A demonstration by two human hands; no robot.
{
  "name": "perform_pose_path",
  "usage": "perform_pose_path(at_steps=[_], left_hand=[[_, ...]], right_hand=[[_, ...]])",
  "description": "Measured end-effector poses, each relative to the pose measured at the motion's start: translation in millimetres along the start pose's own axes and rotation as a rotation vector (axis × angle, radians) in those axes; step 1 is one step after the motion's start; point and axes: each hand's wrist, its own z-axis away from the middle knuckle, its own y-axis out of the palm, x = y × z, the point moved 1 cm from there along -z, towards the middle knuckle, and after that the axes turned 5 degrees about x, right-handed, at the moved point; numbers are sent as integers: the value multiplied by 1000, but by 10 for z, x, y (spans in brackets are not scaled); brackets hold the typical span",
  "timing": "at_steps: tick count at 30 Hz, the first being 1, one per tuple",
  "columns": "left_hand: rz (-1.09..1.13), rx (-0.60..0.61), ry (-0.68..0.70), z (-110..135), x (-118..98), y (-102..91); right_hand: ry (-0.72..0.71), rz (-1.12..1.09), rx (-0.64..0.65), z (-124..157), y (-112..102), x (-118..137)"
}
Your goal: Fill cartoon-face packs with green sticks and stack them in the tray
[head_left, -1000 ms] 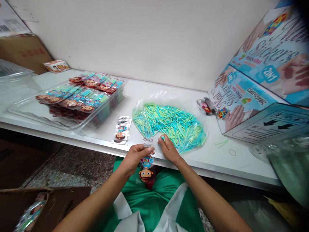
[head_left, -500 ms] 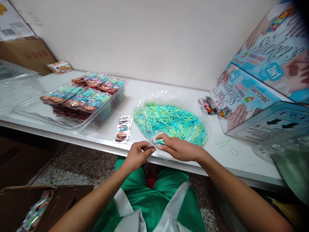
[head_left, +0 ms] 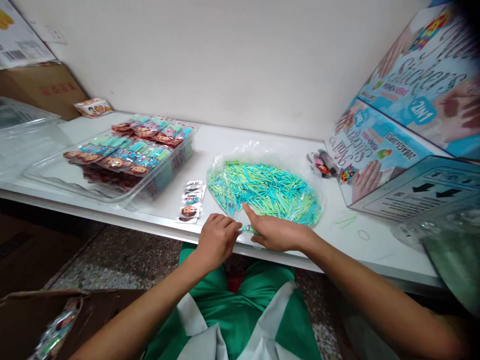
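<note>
At the table's front edge, my left hand (head_left: 218, 240) is closed, its fingertips pinching the left end of a small clear printed packet (head_left: 247, 228). My right hand (head_left: 277, 233) grips the other end of that packet, with one finger pointing out toward the bag. Most of the packet is covered by the fingers, and I cannot make out its contents. Just beyond both hands lies an open clear plastic bag (head_left: 318, 187) full of thin green and blue sticks (head_left: 266, 190). Left of it rests a small stack of flat printed packets (head_left: 190, 202).
A clear plastic tray (head_left: 123, 200) holds rows of filled packets (head_left: 131, 155) on the left. Large printed boxes (head_left: 378, 150) stand at the right, with small dark wrappers (head_left: 321, 164) beside them. Below left, an open carton (head_left: 108, 305) contains more packets.
My left hand has turned over, knuckles up, and its fingers have curled in. My right hand has flattened and stretched a finger out. The packet between them now looks narrower.
</note>
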Motion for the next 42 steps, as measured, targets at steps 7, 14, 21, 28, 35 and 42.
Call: perform_pose_path(at_steps=[7,14,21,28,35,42], left_hand=[[83,165,14,-57,-70,8],[362,232,-55,-59,-132,25],[903,257,-172,-65,-150,84],[1380,245,-363,-102,-194,197],[1586,59,-491,-70,-144,224],[1555,52,-480,-65,-156,251]], right_hand=[[33,34,23,-29,-39,23],[-45,-52,24,-57,-88,15],[-138,-294,-234,-37,-150,77],[26,-335,-479,-236,-108,152],[44,-954,-429,-75,-29,-87],[45,-1046,-450,-72,142,-88]])
